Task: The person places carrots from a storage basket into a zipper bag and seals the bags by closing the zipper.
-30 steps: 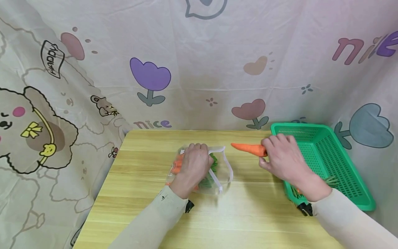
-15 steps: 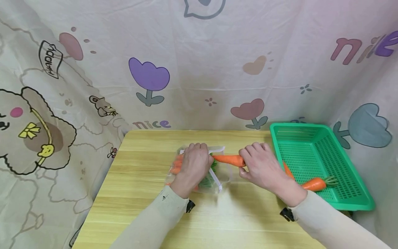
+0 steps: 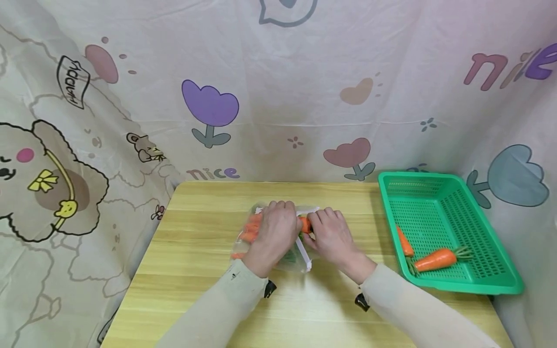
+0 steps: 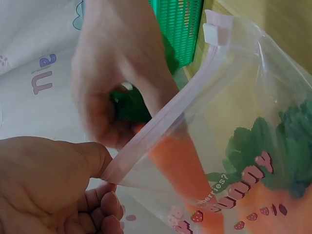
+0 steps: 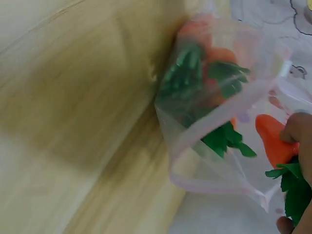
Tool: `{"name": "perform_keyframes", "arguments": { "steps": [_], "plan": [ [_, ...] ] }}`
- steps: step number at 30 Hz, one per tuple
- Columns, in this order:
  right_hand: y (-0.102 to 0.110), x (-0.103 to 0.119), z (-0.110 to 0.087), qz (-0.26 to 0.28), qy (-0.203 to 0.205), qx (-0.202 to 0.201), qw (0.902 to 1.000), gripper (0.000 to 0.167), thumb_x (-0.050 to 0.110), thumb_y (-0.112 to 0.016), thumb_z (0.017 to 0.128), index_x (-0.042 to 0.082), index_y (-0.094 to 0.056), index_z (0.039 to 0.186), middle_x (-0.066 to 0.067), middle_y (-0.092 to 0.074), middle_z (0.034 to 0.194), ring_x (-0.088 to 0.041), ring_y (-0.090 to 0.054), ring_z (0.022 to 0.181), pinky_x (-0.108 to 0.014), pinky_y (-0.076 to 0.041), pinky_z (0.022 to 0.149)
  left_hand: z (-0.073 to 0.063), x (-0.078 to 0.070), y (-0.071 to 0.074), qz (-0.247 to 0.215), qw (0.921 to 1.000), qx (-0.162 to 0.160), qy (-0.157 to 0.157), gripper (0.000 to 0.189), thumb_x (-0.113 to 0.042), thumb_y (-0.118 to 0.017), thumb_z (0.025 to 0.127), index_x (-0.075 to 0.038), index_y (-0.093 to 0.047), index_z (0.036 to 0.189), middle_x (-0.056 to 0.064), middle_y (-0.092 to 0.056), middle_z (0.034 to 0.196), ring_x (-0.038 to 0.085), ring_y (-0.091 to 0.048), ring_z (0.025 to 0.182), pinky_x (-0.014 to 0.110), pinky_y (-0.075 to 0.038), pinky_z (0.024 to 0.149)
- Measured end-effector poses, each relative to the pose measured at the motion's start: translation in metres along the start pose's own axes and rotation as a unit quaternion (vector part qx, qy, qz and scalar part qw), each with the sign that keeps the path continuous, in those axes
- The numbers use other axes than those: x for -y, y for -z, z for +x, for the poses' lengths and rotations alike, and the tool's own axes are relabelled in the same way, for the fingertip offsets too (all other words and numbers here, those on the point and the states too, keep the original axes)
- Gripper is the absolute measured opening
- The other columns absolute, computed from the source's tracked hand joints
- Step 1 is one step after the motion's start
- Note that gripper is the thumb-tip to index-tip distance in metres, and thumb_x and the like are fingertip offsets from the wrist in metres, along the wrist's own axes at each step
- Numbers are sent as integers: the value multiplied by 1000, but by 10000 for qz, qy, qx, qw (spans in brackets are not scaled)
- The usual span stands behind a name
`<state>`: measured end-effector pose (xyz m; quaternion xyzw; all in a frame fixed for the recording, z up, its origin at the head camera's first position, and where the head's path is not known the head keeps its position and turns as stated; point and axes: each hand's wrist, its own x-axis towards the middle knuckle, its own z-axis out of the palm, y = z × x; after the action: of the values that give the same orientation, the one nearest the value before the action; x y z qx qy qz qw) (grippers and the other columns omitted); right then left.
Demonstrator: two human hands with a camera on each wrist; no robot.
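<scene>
In the left wrist view, the thumb and fingers of my left hand (image 4: 44, 180) pinch the pink zip edge of a clear zip bag (image 4: 253, 63). Its mouth gapes in the right wrist view. Several carrots (image 3: 250, 236) with green leafy tops lie inside the bag on the table. My right hand (image 3: 335, 239) grips another carrot (image 5: 273, 139) near its leafy end. That carrot's tapered part is inside the bag mouth, visible through the plastic in the left wrist view. From the head view, my left hand covers much of the bag.
On the right of the wooden table (image 3: 196, 290) stands a green plastic basket (image 3: 491, 232). Inside it lie an orange carrot (image 3: 437, 259) with a short stem tuft and a second carrot (image 3: 403, 241) by the left wall. A printed curtain (image 3: 278, 96) hangs behind and beside the table.
My right hand has carried the carrot leftward from beside the basket into the bag mouth. The carrots in the basket have come into view. My left hand stays at the bag.
</scene>
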<state>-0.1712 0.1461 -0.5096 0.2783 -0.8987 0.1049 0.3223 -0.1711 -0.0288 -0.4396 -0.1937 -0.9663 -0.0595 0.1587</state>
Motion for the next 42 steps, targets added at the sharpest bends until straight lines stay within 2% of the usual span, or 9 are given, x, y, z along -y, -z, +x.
{"name": "perform_keyframes", "arguments": {
  "steps": [8,17,23,25,28,32,36,42],
  "plan": [
    [-22,10,1,-91,-70,-340,9994,25,27,-78,88,9,-65,100,-4,-68,80,-28,-64,73,-39,-45,61,1,-3,1,-28,9999,-130,10,25,-25,-74,93,-8,-60,81,7,-62,75,28,-57,70,38,-47,63],
    [-31,9,-4,-240,-205,-35,9995,21,26,-81,86,12,-66,91,-2,-69,77,-24,-67,71,-41,-49,69,2,-5,-1,-231,9997,-69,39,22,-20,-74,89,-7,-60,79,6,-61,74,28,-56,70,39,-47,64],
    [-33,9,-3,-145,-72,387,9991,19,24,-76,93,12,-75,108,-3,-77,106,-27,-71,95,-42,-53,75,3,-5,-1,-109,9998,-161,13,19,-19,-74,89,-7,-62,81,8,-64,76,29,-59,71,41,-50,67],
    [-34,10,-3,-169,-45,480,9987,19,24,-74,95,11,-75,110,-4,-75,109,-28,-69,97,-40,-53,72,2,-4,-1,-60,9998,-176,-6,19,-19,-74,89,-7,-62,81,8,-63,76,29,-59,71,41,-50,68],
    [-33,11,-2,-208,-77,527,9984,15,23,-72,96,10,-73,104,-5,-71,101,-28,-65,90,-38,-49,66,2,-4,0,-77,9999,-143,-17,20,-19,-75,90,-7,-61,80,7,-62,75,29,-58,71,40,-49,68],
    [-32,11,-2,-292,-109,603,9977,13,22,-68,99,9,-69,100,-5,-65,96,-27,-60,86,-36,-45,64,2,-3,1,-137,9998,-112,-10,21,-19,-74,90,-8,-61,80,6,-60,74,28,-56,70,39,-49,68],
    [-32,11,-1,-346,-41,597,9976,14,23,-68,100,10,-70,103,-5,-68,100,-27,-62,89,-36,-46,66,1,-3,0,-189,9997,-144,19,20,-18,-74,89,-8,-60,79,7,-60,74,29,-56,70,40,-49,67],
    [-28,9,-4,-265,176,368,9988,20,24,-75,95,8,-72,107,-6,-71,108,-28,-66,99,-39,-55,76,2,-1,2,-136,9998,-62,101,23,-22,-76,92,-6,-61,82,7,-61,75,28,-58,72,40,-50,70]
  ]
}}
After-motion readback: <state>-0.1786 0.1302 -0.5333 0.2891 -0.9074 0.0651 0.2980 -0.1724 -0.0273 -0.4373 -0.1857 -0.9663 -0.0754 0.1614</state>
